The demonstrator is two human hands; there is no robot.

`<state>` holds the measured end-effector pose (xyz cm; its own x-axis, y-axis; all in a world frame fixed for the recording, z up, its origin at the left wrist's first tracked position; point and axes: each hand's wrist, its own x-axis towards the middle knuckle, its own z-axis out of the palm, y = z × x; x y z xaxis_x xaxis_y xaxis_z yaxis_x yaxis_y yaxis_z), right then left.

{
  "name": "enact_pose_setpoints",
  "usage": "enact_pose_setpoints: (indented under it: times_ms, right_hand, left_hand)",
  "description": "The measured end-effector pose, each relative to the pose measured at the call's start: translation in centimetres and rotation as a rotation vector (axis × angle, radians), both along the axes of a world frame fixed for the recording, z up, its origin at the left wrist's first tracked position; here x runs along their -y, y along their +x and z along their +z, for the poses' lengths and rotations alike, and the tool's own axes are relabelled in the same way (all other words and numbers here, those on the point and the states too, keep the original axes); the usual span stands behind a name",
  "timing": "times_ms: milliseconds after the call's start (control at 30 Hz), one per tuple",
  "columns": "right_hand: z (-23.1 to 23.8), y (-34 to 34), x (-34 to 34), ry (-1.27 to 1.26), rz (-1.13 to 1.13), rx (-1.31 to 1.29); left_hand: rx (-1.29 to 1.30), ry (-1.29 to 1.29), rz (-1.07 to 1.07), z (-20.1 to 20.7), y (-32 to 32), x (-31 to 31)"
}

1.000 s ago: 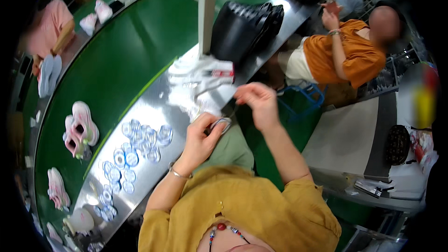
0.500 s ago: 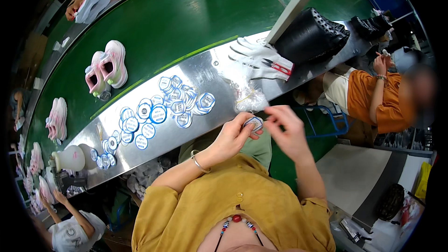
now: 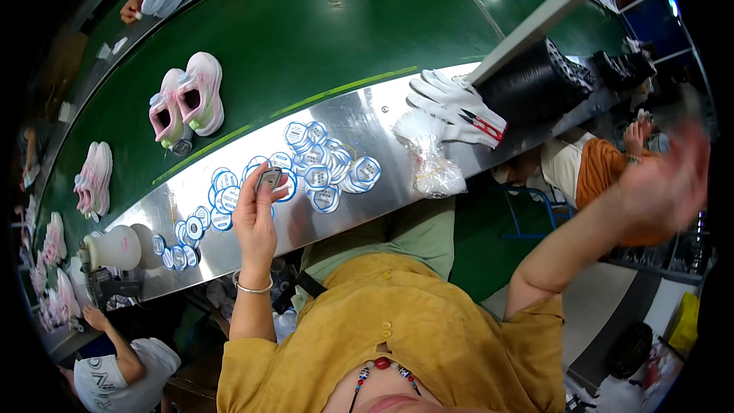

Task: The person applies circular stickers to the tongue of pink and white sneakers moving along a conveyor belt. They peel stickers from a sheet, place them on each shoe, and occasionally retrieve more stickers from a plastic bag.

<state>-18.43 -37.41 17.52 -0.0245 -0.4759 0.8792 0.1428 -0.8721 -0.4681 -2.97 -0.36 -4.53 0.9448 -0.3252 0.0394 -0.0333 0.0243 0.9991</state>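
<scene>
My left hand (image 3: 254, 218) pinches a small tag (image 3: 269, 178), dark grey and pale, between thumb and fingers. It is held above the steel ledge (image 3: 367, 126), over a spread of round blue-and-white paper tags (image 3: 317, 157) lying in overlapping groups. More such tags (image 3: 180, 239) continue toward the left end. My right hand (image 3: 665, 183) is raised far out to the right, away from the ledge and smeared by motion; its fingers are not readable.
On the ledge lie white gloves (image 3: 443, 103), red-handled snips (image 3: 483, 124), a clear plastic bundle (image 3: 437, 168) and black boots (image 3: 527, 84). Pink-white shoes (image 3: 187, 99) stand on the green belt (image 3: 306, 46). A slanted post (image 3: 550, 15) rises rightward. Co-workers (image 3: 596, 172) sit nearby.
My left hand has moved left and forward over the round tags, still holding a tag. From beside it, my right hand has swung far out to the right.
</scene>
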Motion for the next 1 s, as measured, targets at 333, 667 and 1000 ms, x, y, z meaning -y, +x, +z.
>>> enact_pose_setpoints:
  times_ms: [333, 667, 1000]
  right_hand:
    - [-22.1, 7.3, -14.4, -0.049, 0.517, -1.350]
    - [-24.9, 8.9, -15.6, -0.091, 0.564, -1.378]
    - [-22.2, 12.3, -15.3, -0.332, 0.699, -1.386]
  left_hand:
    - [0.224, 0.370, -0.014, -3.2, -1.0, 1.1]
    - [0.766, 0.732, -0.179, -5.7, -3.7, 4.1]
    - [0.644, 0.754, -0.082, -2.8, 3.8, 3.6]
